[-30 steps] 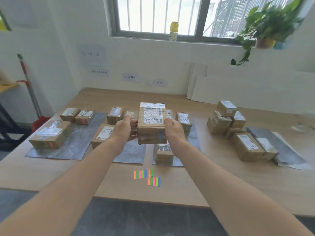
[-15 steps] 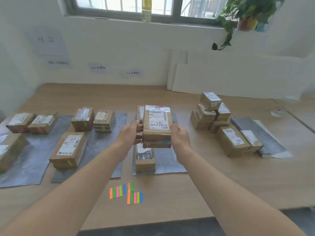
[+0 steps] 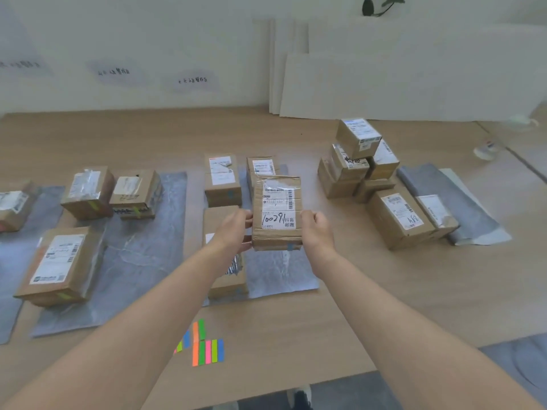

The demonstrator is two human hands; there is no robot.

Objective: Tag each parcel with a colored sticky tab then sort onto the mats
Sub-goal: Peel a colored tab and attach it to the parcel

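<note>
A brown cardboard parcel with a white label and a blue tab on its front edge is held between both hands. My left hand grips its left side and my right hand grips its right side. It hangs low over the right grey mat, where three other parcels lie. Coloured sticky tabs lie on the table near the front edge.
Tagged parcels sit on the middle mat and on the left mat. A pile of untagged parcels and a grey bag stand at the right. White boards lean against the wall.
The camera has tilted down and shifted right. Both hands have carried the parcel forward and lower, over the right mat.
</note>
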